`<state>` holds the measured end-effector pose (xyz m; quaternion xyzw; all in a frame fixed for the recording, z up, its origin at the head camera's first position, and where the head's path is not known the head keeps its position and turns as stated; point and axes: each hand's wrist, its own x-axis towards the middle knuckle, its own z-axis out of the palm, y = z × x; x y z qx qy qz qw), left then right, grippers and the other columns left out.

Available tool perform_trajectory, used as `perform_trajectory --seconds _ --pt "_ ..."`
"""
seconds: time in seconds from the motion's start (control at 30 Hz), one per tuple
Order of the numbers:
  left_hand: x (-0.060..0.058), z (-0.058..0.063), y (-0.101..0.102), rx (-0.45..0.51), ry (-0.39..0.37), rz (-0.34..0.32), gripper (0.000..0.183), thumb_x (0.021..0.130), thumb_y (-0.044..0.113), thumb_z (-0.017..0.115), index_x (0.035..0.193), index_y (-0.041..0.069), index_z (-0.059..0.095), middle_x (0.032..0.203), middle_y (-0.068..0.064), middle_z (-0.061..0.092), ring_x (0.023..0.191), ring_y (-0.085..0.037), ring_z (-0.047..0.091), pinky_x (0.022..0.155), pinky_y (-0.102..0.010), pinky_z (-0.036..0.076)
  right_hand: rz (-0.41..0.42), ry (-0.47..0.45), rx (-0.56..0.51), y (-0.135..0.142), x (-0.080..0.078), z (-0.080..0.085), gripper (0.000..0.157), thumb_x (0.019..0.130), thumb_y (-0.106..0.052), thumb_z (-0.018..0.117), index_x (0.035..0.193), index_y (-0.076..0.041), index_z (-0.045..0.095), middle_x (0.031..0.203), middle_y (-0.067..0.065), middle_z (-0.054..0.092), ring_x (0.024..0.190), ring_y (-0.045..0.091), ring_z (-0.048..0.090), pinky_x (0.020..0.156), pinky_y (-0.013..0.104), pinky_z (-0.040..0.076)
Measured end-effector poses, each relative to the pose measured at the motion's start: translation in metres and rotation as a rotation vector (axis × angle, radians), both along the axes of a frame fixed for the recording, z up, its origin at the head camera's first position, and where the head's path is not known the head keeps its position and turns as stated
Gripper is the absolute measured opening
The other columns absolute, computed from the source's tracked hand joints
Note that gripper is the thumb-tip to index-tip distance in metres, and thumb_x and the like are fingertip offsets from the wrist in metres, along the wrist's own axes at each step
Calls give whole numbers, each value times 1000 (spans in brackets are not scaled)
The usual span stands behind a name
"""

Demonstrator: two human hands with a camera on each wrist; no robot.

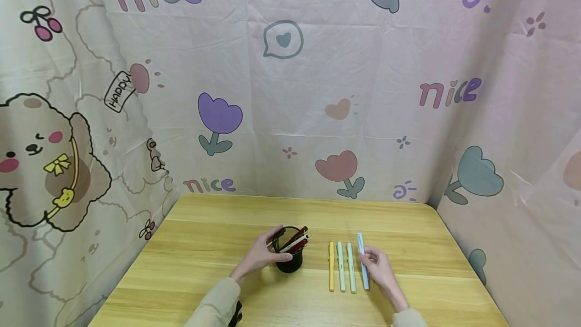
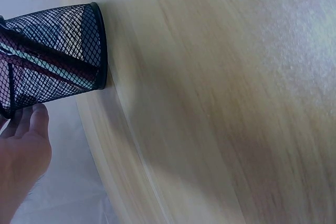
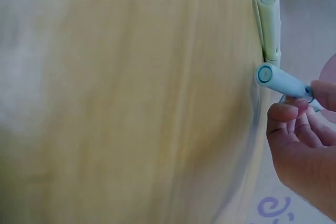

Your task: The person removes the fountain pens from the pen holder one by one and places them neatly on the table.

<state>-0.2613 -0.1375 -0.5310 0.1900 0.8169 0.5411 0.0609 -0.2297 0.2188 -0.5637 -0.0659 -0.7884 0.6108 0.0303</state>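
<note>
A black mesh pen cup [image 1: 289, 264] stands on the wooden table with several dark red and pale pens [image 1: 297, 240] leaning in it. My left hand [image 1: 260, 254] grips the cup near its rim, thumb on the near side and fingers round the far side. In the left wrist view the mesh cup [image 2: 63, 51] shows pens through its wall. My right hand [image 1: 379, 267] pinches a light blue pen [image 1: 361, 246] between thumb and fingers; the right wrist view shows the blue pen [image 3: 281, 81] end-on. To its left lie two pale green pens [image 1: 341, 266] and a yellow pen [image 1: 331, 266].
The wooden table [image 1: 204, 246] runs back to a printed cloth [image 1: 281, 90] hanging behind and at both sides. A small black object [image 1: 236, 313] shows by the left sleeve [image 1: 215, 302]. The row of pens lies right of the cup.
</note>
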Motion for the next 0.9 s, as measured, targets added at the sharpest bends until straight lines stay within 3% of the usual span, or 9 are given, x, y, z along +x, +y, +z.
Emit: perform_trajectory --seconds 0.43,0.67,0.9 --pt "0 0 -1 -8 1 3 97 79 34 87 156 4 35 162 -20 35 148 -49 31 117 -66 33 -3 -14 192 1 3 1 17 88 0 66 101 11 69 78 6 65 59 6 52 50 17 43" --pt "-1 0 -1 -10 2 -14 97 80 34 86 156 2 34 162 -22 35 147 -50 32 116 -64 36 20 -40 242 1 4 1 17 89 1 64 104 9 67 72 1 56 55 8 49 49 17 40" --pt "-1 -1 -1 -5 3 -13 97 80 33 86 156 2 34 162 -22 33 147 -50 32 115 -63 38 56 -7 378 1 1 1 33 85 1 66 116 12 62 75 3 57 66 11 49 59 19 40"
